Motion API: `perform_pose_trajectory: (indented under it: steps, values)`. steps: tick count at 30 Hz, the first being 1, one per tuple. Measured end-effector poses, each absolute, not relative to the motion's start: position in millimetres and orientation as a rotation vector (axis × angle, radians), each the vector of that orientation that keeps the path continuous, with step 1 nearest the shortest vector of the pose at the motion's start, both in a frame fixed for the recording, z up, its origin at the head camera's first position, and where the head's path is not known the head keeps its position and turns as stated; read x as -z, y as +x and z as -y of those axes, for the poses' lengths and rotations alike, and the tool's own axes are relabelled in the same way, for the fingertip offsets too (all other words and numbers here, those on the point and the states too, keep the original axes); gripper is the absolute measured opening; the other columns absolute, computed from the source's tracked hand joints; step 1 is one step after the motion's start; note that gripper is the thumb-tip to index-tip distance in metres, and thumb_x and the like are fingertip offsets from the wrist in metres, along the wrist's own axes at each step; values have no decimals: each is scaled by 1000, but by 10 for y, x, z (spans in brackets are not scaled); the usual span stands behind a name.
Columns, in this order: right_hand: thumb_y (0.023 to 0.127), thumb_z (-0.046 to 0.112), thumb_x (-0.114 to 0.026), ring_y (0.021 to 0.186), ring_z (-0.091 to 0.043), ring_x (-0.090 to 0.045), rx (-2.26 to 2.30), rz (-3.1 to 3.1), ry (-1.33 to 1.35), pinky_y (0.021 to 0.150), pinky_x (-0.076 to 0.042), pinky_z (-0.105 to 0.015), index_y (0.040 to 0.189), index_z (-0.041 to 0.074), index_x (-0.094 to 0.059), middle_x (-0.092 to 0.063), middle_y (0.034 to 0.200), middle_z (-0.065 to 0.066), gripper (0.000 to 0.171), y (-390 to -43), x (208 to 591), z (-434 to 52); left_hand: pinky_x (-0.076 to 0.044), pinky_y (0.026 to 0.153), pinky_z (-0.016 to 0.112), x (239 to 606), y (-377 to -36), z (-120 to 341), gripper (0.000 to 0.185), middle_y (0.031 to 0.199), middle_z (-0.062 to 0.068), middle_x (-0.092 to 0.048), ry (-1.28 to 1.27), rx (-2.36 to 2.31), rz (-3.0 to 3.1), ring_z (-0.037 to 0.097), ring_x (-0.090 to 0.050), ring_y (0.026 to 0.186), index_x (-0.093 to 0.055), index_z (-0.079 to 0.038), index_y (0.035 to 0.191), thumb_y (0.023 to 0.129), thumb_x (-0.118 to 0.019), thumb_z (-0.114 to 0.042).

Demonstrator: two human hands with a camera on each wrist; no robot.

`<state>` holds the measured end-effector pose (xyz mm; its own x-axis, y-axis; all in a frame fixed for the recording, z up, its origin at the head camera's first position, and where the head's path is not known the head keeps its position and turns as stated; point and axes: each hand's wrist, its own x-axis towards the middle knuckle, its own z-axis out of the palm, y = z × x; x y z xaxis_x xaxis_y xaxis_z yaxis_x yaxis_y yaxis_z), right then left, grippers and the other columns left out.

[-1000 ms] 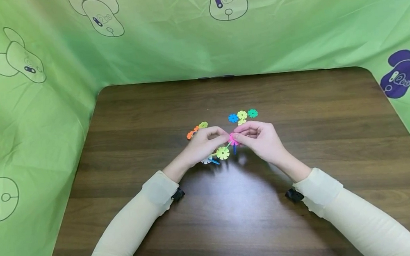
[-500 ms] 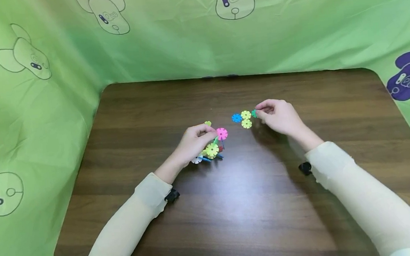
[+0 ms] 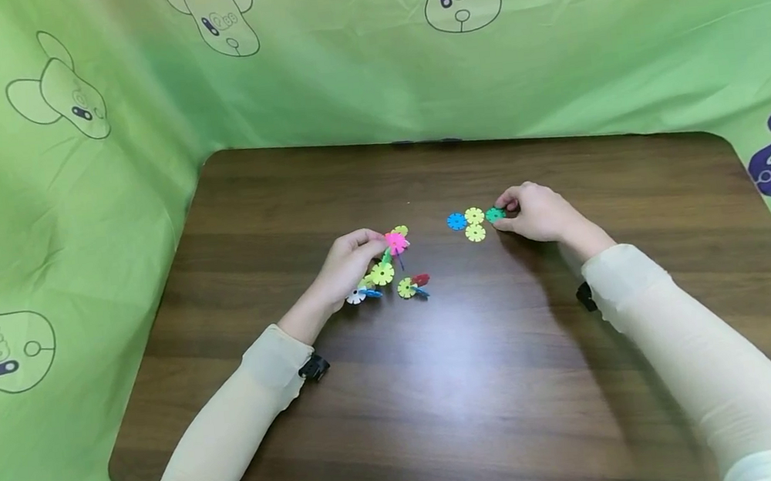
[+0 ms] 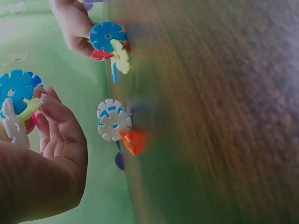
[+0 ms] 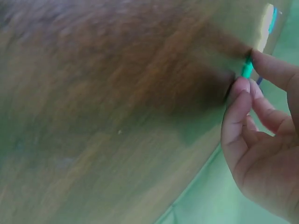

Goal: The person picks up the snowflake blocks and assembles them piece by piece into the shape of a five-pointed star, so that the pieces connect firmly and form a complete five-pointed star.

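My left hand grips a joined chain of notched plastic snowflake discs. In the head view a pink disc tops the chain, with a yellow disc and a white disc below. The left wrist view shows a blue disc of this chain beside the fingers. My right hand pinches a green disc between thumb and fingertips, low over the table. Left of it lie a blue disc and two yellow discs, one of them a lower yellow disc.
A small joined piece with a yellow disc, red and blue stands on the table in front of the chain. Behind the left hand, a yellow-green disc partly shows. White discs with an orange one appear in the left wrist view.
My right hand has left the pink disc and moved right and away to the green disc. My left hand has drawn the chain left, uncovering the small red, yellow and blue piece.
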<state>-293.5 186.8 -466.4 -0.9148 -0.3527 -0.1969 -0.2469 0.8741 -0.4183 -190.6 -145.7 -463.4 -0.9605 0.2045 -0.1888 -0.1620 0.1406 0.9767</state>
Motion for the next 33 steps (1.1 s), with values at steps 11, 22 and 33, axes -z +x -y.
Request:
perform_pose_trajectory:
  steps: [11, 22, 33]
  values:
    - [86, 28, -72, 81, -24, -61, 1038, -2636, -279, 70, -51, -34, 106, 6, -63, -64, 94, -11, 31, -2661, 4691, -1933, -43, 70, 32, 4567, -1946, 1287, 29, 99, 4, -60, 102, -1829, -2206, 23, -50, 90, -66, -13, 103, 95, -57, -39]
    - [90, 28, -68, 79, -38, -66, 1445, -2320, -320, 67, -57, -40, 99, 1, -66, -67, 90, -24, 29, -1979, 4458, -1495, -42, 60, 25, 4541, -1964, 1008, 26, 82, 3, -58, 48, -1948, -2162, 14, -50, 68, -66, -8, 101, 95, -58, -32]
    - [91, 20, -66, 75, -39, -67, 1654, -2162, -272, 68, -56, -46, 101, -8, -63, -66, 87, -31, 29, -1781, 4417, -1367, -48, 53, 25, 4551, -1943, 825, 23, 77, 2, -62, 6, -1993, -2120, 14, -51, 62, -64, -7, 104, 96, -58, -27]
